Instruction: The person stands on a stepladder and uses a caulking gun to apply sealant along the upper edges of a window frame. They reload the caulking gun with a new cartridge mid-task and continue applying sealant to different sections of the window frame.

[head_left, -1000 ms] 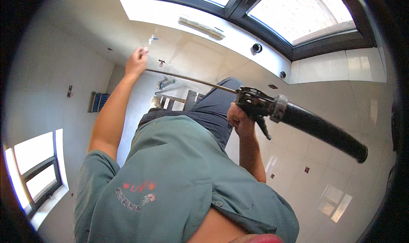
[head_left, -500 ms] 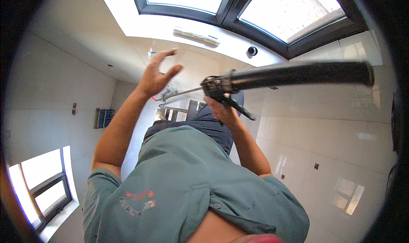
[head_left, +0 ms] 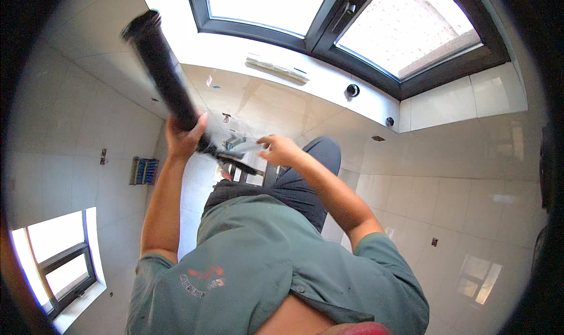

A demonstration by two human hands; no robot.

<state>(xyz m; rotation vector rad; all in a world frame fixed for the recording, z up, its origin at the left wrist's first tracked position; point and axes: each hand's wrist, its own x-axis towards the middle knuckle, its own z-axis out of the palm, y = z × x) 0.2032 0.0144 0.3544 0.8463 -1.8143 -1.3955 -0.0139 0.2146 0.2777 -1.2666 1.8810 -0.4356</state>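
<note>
My left hand (head_left: 184, 140) is wrapped round the black barrel of a caulking gun (head_left: 164, 79). The barrel tilts up toward the upper left, its far end blurred. Its handle and trigger point down to the right, over my lap. My right hand (head_left: 281, 151) is off the gun, just right of the handle, its fingers apart and holding nothing. A dark slatted stool or step (head_left: 269, 175) shows partly beneath the gun, by my legs.
A paint-roller-like pale tube (head_left: 276, 69) and a small round black thing (head_left: 352, 91) lie on the white windowsill (head_left: 323, 88) below a dark-framed window (head_left: 311, 35). A rack with blue parts (head_left: 144, 171) is at the left wall. Wall sockets (head_left: 435, 241) dot the tiles.
The caulking gun has passed from my right hand to my left. Its barrel has swung from pointing right to pointing up left. My right hand has let go and moved slightly left.
</note>
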